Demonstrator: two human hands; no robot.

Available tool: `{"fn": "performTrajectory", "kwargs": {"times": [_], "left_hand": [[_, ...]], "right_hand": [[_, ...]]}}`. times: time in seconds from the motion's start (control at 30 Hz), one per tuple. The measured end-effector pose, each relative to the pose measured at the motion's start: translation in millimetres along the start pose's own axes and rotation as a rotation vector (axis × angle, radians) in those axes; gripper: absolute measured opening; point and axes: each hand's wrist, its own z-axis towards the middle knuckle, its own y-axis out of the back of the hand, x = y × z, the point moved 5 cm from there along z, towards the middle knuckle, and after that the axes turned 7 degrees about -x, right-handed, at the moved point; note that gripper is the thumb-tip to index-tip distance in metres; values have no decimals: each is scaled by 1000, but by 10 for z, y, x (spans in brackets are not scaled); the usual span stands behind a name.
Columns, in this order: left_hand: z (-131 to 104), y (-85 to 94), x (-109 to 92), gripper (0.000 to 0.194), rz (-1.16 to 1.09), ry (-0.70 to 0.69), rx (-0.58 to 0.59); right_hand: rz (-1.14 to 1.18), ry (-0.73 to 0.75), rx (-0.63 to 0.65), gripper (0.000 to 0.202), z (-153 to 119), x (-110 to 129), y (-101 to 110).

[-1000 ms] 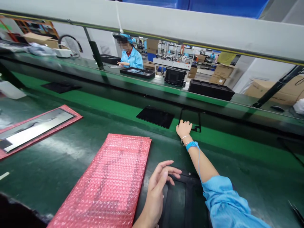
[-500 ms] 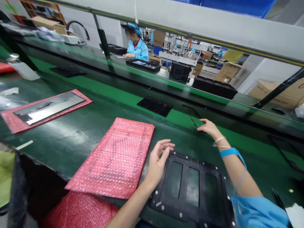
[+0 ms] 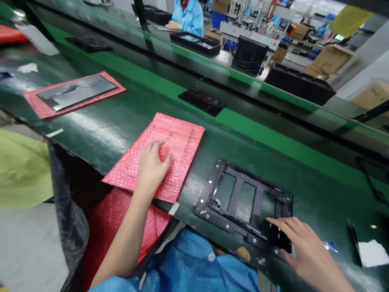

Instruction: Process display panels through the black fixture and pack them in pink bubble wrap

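Note:
My left hand (image 3: 153, 164), fingers apart and curved, is over a pink bubble-wrap pouch (image 3: 182, 142) at the centre of the green bench. A black plate with three openings (image 3: 209, 194) lies to the right, metal dots along its edge. On it rests a thin black frame (image 3: 258, 177). My right hand (image 3: 296, 237) is at the lower right corner of this frame, thumb and fingers closed round that dark corner. More pink bubble wrap (image 3: 109, 231) hangs below the bench edge.
A panel (image 3: 82, 92) lies on pink wrap at the left. Dark panels (image 3: 202, 100) rest on the green strip. Tweezers (image 3: 354, 243) and white paper (image 3: 373, 253) are at the right. Behind the glass shelf (image 3: 243, 77) sits a person in blue (image 3: 190, 18).
The thin frame has come from the green strip onto the plate with my right hand. My left hand has moved left from the plate's corner to the pouch. The view has tilted down.

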Motion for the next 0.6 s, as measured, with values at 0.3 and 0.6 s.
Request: {"fn": "performTrajectory", "kwargs": {"times": [0.3,0.6], "left_hand": [[-51,-69,68,10,236,31,19],[-416,582,595,19,119,311,-462]], "right_hand": [[16,26,-178,39,123,83,46],[158,-290,-644,31,444,-430,139]]}}
